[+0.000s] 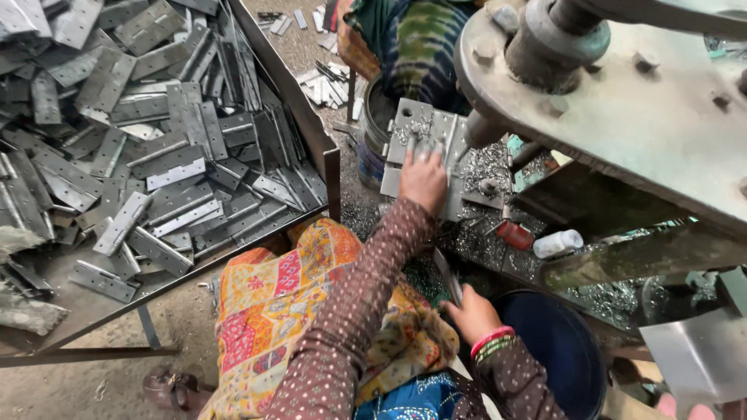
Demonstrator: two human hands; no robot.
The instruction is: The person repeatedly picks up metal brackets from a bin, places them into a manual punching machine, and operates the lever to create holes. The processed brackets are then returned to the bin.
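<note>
We are at the press, seating a hinge plate (426, 138) on the die block: our left hand (423, 180) lies flat on it, fingers spread and pressing, under the ram (484, 128). Our right hand (471, 314) is closed around another hinge (447, 276), held upright above the blue bucket (556, 342). By our judgement the plate needs squaring up, then the left hand drawn well away from the ram. Unworked hinges fill the tray (319, 140) on our left.
</note>
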